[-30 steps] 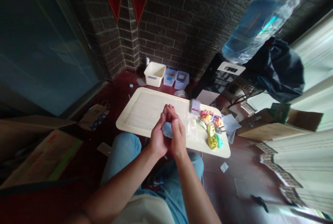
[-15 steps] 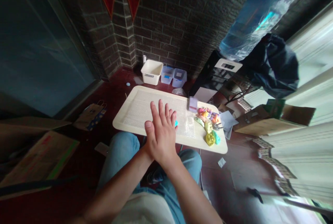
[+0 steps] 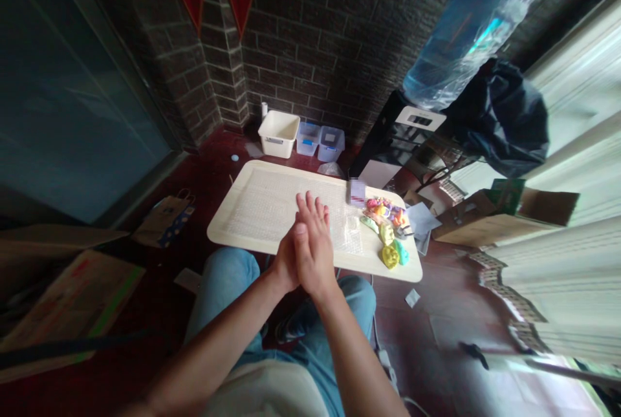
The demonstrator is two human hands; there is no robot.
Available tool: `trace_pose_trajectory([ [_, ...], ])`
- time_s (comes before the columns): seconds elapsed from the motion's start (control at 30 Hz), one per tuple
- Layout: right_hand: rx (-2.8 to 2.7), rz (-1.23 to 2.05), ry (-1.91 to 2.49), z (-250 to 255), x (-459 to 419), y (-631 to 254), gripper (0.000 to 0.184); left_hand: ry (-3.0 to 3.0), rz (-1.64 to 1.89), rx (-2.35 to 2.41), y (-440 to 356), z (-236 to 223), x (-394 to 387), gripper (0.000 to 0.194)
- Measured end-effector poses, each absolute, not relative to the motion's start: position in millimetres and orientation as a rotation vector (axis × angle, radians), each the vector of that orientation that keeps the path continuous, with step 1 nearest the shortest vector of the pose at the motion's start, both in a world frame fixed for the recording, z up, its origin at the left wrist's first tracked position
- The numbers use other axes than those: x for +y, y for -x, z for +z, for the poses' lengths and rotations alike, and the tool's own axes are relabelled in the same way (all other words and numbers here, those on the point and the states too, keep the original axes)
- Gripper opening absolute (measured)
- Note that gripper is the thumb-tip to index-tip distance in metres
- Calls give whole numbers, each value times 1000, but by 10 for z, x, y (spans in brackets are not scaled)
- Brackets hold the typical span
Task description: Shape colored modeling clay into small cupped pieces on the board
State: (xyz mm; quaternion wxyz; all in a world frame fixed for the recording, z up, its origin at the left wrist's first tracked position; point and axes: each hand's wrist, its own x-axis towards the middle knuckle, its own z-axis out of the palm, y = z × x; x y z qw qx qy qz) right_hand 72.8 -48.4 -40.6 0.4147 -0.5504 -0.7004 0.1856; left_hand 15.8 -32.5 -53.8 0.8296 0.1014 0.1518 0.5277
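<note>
My right hand [image 3: 315, 245] lies palm-down over my left hand [image 3: 287, 263], the palms pressed together above the front of the small cream table [image 3: 226, 236]. The right fingers are stretched out and point away from me. Most of my left hand is hidden beneath the right. A small bright-blue lump of modelling clay showed between the palms a moment ago and is now hidden by them. To the right of my hands, on the table, lie lumps and packets of coloured clay, with a yellow-green lump [image 3: 390, 256] and a turquoise lump [image 3: 402, 253] nearest me.
A clear textured mat [image 3: 262, 200] covers much of the tabletop. A small grey box [image 3: 357, 192] stands at its back edge. Beyond are a white bin [image 3: 278, 134], two bluish tubs and a water dispenser [image 3: 417, 118]. Cardboard boxes [image 3: 504, 213] stand on both sides.
My right hand has shifted slightly over the left, and its thumb now lies closer to its fingers. The blue clay seen beside the fingers has gone out of sight. The view has turned slightly.
</note>
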Motion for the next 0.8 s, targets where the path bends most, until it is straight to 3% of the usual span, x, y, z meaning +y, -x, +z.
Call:
trace_pose_trajectory([
  [0.17,-1735,524,1263,-496,-610,-783,55,-248,1037,308,-111,-542,-258,65],
  [0.27,-1725,469,1308,-474,-645,-715,58,-362,1113,356,-163,-615,-242,52],
  [0.37,-1491,614,1361,-419,-476,-747,58,-465,1187,390,-259,-637,-273,39],
  [0.57,-1008,808,1297,-391,-162,-1021,61,-493,1195,459,-284,-534,-381,32],
  [0.8,-1122,791,1110,-405,-369,-914,49,17,1155,372,-245,-362,-363,32],
])
